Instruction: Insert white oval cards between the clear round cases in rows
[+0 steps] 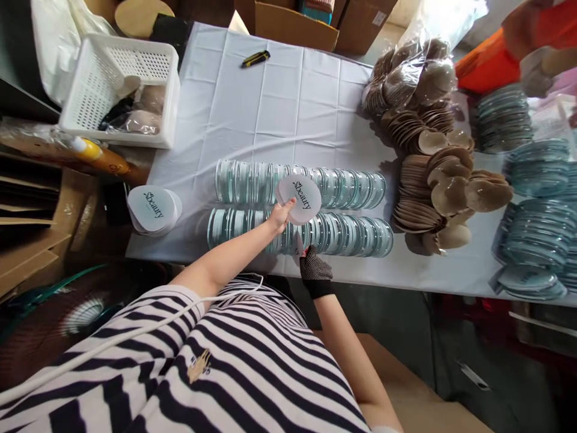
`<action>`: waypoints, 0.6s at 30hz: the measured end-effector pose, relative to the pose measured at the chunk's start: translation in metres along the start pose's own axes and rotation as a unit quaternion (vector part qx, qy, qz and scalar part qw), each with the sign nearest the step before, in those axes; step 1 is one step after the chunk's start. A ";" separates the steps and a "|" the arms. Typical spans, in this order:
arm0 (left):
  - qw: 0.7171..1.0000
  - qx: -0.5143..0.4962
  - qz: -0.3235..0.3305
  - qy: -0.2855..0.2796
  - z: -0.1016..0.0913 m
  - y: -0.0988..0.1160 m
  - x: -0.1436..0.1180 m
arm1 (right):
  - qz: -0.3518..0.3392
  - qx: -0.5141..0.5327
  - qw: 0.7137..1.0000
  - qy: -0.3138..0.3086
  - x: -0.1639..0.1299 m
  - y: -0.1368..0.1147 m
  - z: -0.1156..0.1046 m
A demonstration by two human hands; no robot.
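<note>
My bare left hand (280, 215) holds a small stack of white printed cards (299, 199) marked "beauty" above two rows of clear round cases. My right hand (314, 267), in a black dotted glove, touches the near row of clear cases (342, 236) at its front edge, fingers curled on one piece. The far row of clear cases (342, 186) lies just behind. A bigger stack of the same printed cards (154, 208) sits at the table's left edge.
Piles of beige round pads (433, 180) lie to the right, some in a plastic bag (415, 72). Stacks of clear cases (536, 204) fill the far right. A white basket (121, 90) stands at left, a utility knife (255, 58) at the back. Another person's orange sleeve (496, 57) shows top right.
</note>
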State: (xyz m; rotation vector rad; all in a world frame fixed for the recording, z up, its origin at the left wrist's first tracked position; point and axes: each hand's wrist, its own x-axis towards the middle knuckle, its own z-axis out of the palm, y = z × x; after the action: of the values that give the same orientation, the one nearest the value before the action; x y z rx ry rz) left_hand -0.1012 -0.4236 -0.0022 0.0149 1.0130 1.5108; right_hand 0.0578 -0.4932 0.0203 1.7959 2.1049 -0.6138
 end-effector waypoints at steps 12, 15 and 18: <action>0.999 -0.002 0.033 -0.027 -0.004 -0.001 -0.003 | -0.016 0.224 0.970 -0.098 0.019 0.005 0.034; 0.998 0.010 0.059 -0.017 -0.004 -0.006 0.000 | -0.048 0.376 0.899 -0.221 0.027 0.016 0.026; 0.997 0.024 0.080 0.002 0.001 -0.011 0.001 | -0.059 0.404 0.895 -0.177 0.042 0.025 0.004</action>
State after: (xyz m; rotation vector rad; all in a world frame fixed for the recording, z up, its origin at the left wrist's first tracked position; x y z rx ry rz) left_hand -0.0924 -0.4236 -0.0085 0.1292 1.0711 1.6317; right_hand 0.0752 -0.4557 -0.0067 1.6979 1.8224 -1.9089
